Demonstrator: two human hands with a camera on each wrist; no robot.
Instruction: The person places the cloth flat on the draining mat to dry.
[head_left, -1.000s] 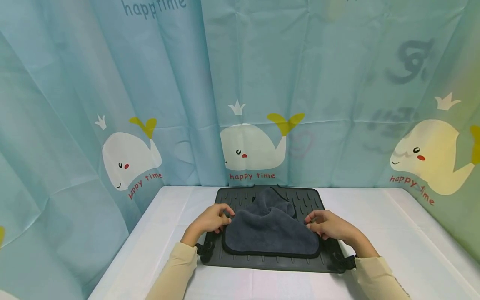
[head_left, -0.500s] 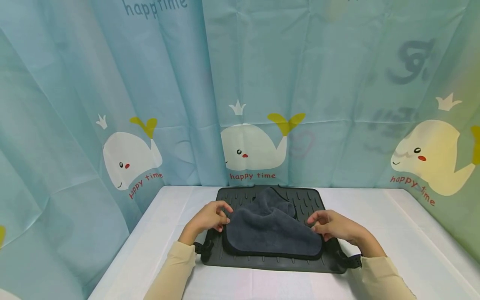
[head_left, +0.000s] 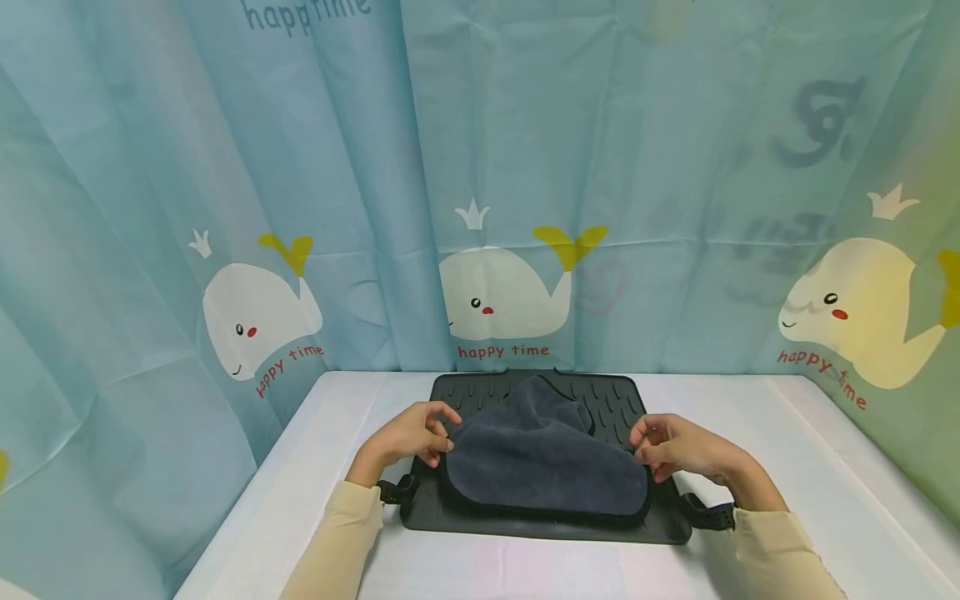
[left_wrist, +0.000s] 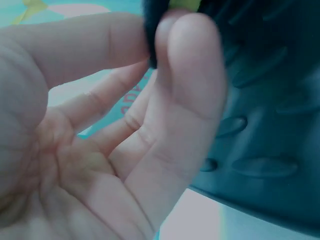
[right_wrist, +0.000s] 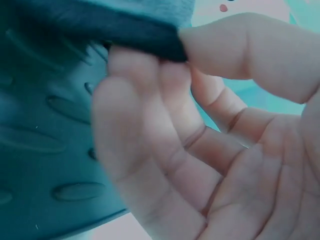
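A dark blue-grey plush cloth (head_left: 551,467) with black edging lies over a black ribbed mat (head_left: 525,527), its far part bunched and rumpled. At its left edge my left hand (head_left: 408,435) pinches the cloth. In the left wrist view, thumb and fingers meet on the dark edging (left_wrist: 152,35). My right hand (head_left: 686,454) pinches the opposite edge; the right wrist view has the thumb above and fingers below the thick black edging (right_wrist: 125,32). Between the hands the cloth's near part is stretched fairly smooth and appears slightly raised, with shadow beneath its front edge.
The mat rests on a white-covered table (head_left: 757,433). Behind and along both sides hangs a pale blue-green curtain (head_left: 660,317) printed with whales. Black straps (head_left: 397,490) are around both wrists.
My hands have moved apart, the left one leftward and the right one rightward. The cloth's near part has spread tauter and seems to have lifted a little; its far part stays bunched.
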